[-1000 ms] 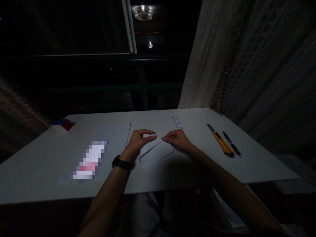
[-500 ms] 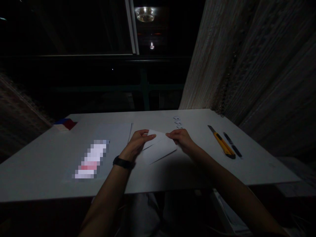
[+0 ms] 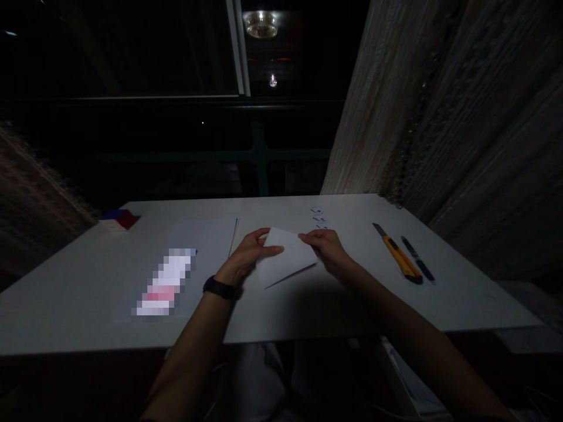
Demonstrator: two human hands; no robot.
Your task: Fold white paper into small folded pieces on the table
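Both of my hands hold one folded sheet of white paper (image 3: pixel 285 261) just above the white table (image 3: pixel 308 305). My left hand (image 3: pixel 246 258), with a black watch on its wrist, pinches the paper's left side between thumb and fingers. The fingers of my right hand (image 3: pixel 328 249) are closed on the paper's upper right corner. The paper's top flap is folded over towards me, and its lower edge rests near the table.
A stack of white sheets (image 3: pixel 206 237) lies left of my hands, with a blurred package (image 3: pixel 165 283) beside it. A yellow utility knife (image 3: pixel 400 255) and a black pen (image 3: pixel 417 259) lie at right. Small paper scraps (image 3: pixel 317 217) sit beyond; a red and blue object (image 3: pixel 118 219) at far left.
The paper was lying mostly flat with its far edge pinched between both hands; both hands have since lifted that edge and folded the sheet over towards me.
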